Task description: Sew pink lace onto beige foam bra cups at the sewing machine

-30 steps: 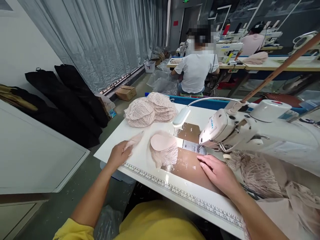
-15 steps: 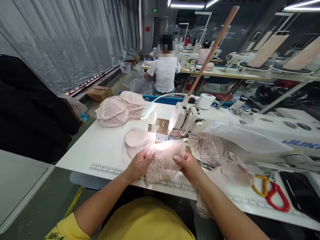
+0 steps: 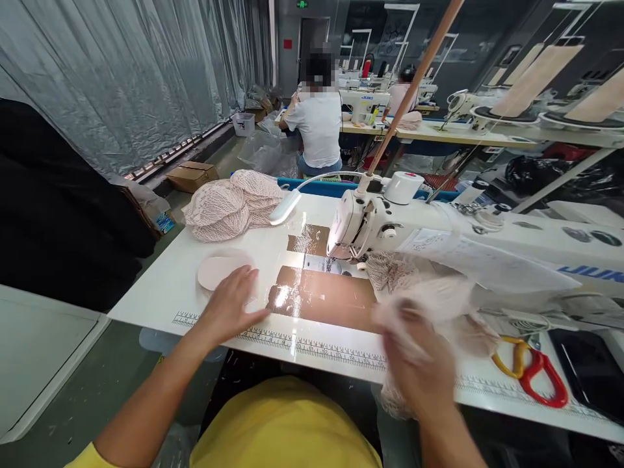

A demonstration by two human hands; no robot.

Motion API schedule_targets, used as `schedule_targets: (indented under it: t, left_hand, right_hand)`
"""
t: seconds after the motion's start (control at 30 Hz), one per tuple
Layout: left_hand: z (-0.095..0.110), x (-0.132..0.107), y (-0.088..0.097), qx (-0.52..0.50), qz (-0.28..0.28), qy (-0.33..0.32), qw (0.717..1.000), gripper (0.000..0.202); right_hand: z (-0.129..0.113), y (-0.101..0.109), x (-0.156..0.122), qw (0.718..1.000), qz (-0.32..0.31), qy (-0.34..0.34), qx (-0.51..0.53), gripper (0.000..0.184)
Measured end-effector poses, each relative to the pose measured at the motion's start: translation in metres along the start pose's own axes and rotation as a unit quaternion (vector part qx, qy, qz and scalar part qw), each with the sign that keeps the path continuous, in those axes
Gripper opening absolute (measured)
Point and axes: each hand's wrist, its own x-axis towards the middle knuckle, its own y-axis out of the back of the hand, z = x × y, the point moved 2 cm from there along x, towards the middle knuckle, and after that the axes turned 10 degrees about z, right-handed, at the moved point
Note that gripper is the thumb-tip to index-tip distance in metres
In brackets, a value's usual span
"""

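My left hand point(image 3: 229, 307) lies flat with fingers spread on the white table point(image 3: 160, 292), right beside a pale pink oval pad point(image 3: 218, 270). My right hand point(image 3: 419, 361) is blurred by motion and grips a pink lace piece point(image 3: 429, 305) to the right of the brown plate point(image 3: 324, 296) under the sewing machine head point(image 3: 358, 224). More pink lace point(image 3: 390, 270) is bunched behind the needle. A pile of lace cups point(image 3: 227, 205) sits at the table's far left.
A lamp on a gooseneck point(image 3: 287, 207) hangs over the plate. Red and yellow scissors point(image 3: 531, 370) and a dark phone point(image 3: 587, 364) lie at right. A printed ruler point(image 3: 312, 348) runs along the near edge. Another person point(image 3: 318, 123) sits at a machine behind. Cardboard box point(image 3: 191, 175) on the floor.
Both hands held the lace piece together in front of me; now my left hand has let go and moved left to the pad, while my right hand swings the lace to the right.
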Motion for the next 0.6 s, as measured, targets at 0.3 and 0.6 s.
schedule_targets:
  t: [0.3,0.6]
  left_hand:
    - [0.055,0.004,0.008,-0.273,-0.070,-0.040,0.959,0.036]
    - [0.053,-0.011,0.002,-0.559,-0.168,0.058,0.810,0.039]
  right_hand:
    - [-0.101,-0.061,0.056,0.979,-0.068,0.112,0.156,0.017]
    - [-0.075,-0.065,0.061,0.982,-0.023,-0.077,0.172,0.009]
